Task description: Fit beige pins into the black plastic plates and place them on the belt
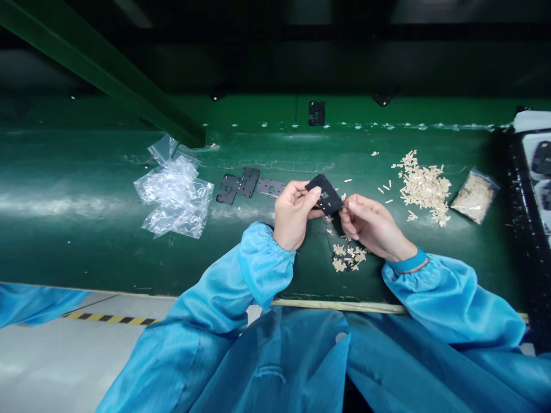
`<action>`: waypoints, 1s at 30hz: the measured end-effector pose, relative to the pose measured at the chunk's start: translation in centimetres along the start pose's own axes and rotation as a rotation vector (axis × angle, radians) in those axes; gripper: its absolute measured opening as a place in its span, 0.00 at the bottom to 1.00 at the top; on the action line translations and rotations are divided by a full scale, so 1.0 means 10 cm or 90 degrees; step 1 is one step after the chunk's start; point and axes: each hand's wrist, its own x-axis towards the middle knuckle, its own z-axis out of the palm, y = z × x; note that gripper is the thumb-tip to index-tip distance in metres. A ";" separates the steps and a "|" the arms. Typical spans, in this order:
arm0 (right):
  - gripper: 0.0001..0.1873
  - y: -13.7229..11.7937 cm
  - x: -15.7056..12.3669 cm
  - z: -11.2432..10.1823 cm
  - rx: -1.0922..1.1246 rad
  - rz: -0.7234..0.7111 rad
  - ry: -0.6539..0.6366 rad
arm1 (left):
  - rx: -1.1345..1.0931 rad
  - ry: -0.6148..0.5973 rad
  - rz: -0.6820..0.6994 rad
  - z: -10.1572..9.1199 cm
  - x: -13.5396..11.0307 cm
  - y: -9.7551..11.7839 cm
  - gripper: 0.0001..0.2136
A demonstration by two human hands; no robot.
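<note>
A flat black plastic plate with cutouts (pixel 328 198) is held up above the green bench. My left hand (pixel 295 213) grips its left side, thumb on top. My right hand (pixel 372 225) is closed in a pinch at the plate's lower right corner; whatever its fingertips hold is too small to make out. Under the hands lies a small heap of pale strips (pixel 346 258) mixed with dark bits. More black plates (pixel 248 182) and a greyer plate (pixel 271 187) rest left of my left hand. Farther right spreads a bigger pile of pale strips (pixel 426 186).
Clear plastic bags (pixel 174 192) are heaped at the left, near a green post (pixel 172 117). A filled zip bag (pixel 474 196) lies right of the big pile. Beside it stands a black-edged tray (pixel 523 195) with parts. Another black plate (pixel 317 113) sits at the back.
</note>
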 end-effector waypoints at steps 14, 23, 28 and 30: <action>0.16 0.05 -0.04 0.09 -0.014 -0.046 -0.011 | -0.040 0.003 -0.011 0.05 -0.07 0.02 0.21; 0.13 0.05 -0.02 0.01 -0.030 -0.065 0.008 | -0.046 -0.015 -0.044 0.04 -0.06 0.02 0.22; 0.16 0.03 -0.01 0.05 0.074 -0.018 -0.019 | -0.049 -0.045 -0.058 0.06 -0.09 -0.01 0.22; 0.16 0.02 -0.01 0.07 0.106 0.006 -0.048 | -0.054 -0.045 -0.057 0.06 -0.09 -0.02 0.21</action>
